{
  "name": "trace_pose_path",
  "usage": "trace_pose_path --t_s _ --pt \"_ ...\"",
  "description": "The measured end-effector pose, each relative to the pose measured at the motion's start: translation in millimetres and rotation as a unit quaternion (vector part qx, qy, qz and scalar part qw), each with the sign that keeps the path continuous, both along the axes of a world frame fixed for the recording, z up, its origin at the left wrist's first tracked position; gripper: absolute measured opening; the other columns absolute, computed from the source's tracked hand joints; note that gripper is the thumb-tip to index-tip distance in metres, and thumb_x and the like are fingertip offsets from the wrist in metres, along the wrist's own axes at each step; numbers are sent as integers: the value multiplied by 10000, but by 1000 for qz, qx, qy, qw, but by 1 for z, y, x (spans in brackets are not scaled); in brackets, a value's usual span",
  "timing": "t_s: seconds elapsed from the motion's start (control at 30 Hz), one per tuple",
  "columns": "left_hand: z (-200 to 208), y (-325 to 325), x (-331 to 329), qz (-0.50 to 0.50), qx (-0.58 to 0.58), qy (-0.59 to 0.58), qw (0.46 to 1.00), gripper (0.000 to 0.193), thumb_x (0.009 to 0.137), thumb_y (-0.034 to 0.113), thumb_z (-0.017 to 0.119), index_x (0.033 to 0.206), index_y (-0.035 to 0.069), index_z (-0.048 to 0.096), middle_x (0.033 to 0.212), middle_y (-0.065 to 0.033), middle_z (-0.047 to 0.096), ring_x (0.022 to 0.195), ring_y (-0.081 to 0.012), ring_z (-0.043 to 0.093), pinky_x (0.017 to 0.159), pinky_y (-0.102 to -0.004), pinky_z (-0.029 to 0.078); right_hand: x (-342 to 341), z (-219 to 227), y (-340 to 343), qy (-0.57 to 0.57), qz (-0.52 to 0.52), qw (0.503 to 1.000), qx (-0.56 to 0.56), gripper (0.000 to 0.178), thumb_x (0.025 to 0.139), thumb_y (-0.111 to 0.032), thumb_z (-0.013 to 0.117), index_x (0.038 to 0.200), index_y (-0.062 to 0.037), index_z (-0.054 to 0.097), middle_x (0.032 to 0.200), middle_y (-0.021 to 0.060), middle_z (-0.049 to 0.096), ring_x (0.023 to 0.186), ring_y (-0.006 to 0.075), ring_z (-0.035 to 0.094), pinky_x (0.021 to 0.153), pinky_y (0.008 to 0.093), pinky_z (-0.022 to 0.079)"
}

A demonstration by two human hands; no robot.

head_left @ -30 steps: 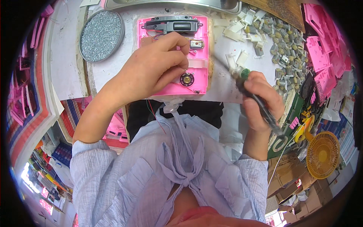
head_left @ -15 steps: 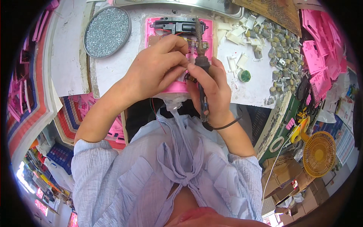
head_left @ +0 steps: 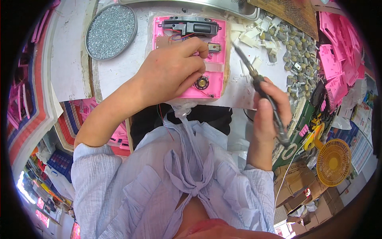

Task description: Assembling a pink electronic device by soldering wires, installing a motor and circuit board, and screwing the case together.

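A pink plastic housing [head_left: 216, 71] lies on the table in front of me. It holds a long black part [head_left: 201, 28] at its far end, a small round speaker [head_left: 202, 83] at its near end, and thin wires. My left hand [head_left: 169, 69] rests over the housing's left side, fingertips pinched together just above the speaker. Whatever is between them is hidden. My right hand [head_left: 267, 115] grips the dark handle of a soldering iron [head_left: 258, 81], right of the housing. Its metal tip points up and to the left, apart from the housing.
A round tray of small silver screws [head_left: 111, 32] stands at the far left. White plastic pieces [head_left: 264, 24] and several small motors [head_left: 292, 59] cover the right side. Pink panels [head_left: 334, 59] are piled beyond them. A yellow fan [head_left: 335, 162] stands at the lower right.
My right hand has swung the soldering iron away from the housing, to the right and toward me, uncovering the speaker. My left hand stays over the housing, shifted slightly.
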State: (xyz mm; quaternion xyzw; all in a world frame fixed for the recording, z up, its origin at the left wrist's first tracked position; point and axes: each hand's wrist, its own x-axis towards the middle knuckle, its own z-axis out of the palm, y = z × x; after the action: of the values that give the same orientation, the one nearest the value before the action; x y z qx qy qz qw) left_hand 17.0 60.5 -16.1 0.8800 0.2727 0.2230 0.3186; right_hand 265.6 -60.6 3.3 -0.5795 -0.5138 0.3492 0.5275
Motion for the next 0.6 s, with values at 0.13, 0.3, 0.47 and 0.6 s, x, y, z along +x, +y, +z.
trace_pose_path --t_s 0.13,0.3,0.47,0.6 --pt "1 1 1 -7 17 14 1000 169 791 37 762 905 54 638 1090 -78 619 941 -272 661 760 -365 545 12 7 -4 112 64 991 -37 268 871 -83 715 1106 40 672 876 87 637 748 165 518 701 310 413" --pt "0 -1 2 2 7 8 1000 190 772 28 769 906 53 637 1090 -80 619 949 -275 660 763 -368 541 12 -3 7 2 173 985 -17 265 778 -8 692 1041 29 690 700 66 606 718 195 498 692 320 416" --pt "0 0 2 0 12 8 1000 205 760 23 773 909 53 636 1089 -81 619 951 -277 661 764 -367 541 9 -3 7 2 155 988 -24 295 737 25 692 1032 17 700 734 70 616 728 198 516 663 311 426" --pt "0 0 1 -1 14 12 1000 207 760 22 773 911 53 635 1088 -79 619 950 -277 661 762 -364 543 9 -2 6 3 154 987 -36 300 741 31 689 1041 15 701 774 75 622 738 181 530 647 292 427"
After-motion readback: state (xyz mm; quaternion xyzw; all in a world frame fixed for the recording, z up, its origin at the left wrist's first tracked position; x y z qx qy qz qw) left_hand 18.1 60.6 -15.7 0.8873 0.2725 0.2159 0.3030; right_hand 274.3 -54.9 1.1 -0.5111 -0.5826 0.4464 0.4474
